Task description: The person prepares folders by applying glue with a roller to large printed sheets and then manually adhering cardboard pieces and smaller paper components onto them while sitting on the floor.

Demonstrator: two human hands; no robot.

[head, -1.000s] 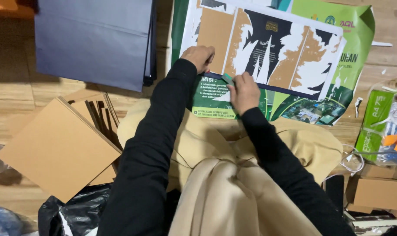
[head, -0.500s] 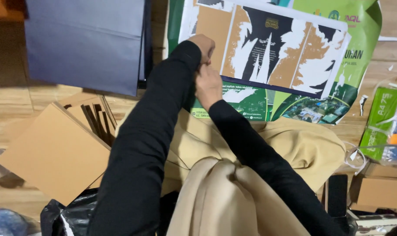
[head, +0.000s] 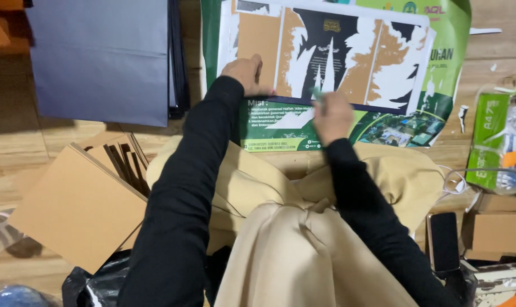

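A: Where is your left hand [head: 247, 73] just now?

B: It lies flat on the printed sheet [head: 331, 54], the brown, black and white one, pressing near its lower left corner. The fingers are spread on the paper and close round nothing

A: And your right hand [head: 333, 116]?

B: Your right hand is curled shut on a small pale green tool [head: 317, 94], held upright at the sheet's lower edge. What kind of tool it is, you cannot tell from here; only its tip shows above the knuckles

A: So the sheet sits where, relative to your hands?

B: Straight ahead of you, lying on a green poster [head: 439, 74] spread on the wooden floor [head: 19, 148]. The left hand rests on it, the right touches its near edge, the two hands near each other

A: What else lies about you?

B: A dark blue sheet [head: 99, 57] up to your left, a stack of brown cardboard pieces [head: 82, 204] beside your left arm, and a green packet of paper [head: 488, 136] off to your right
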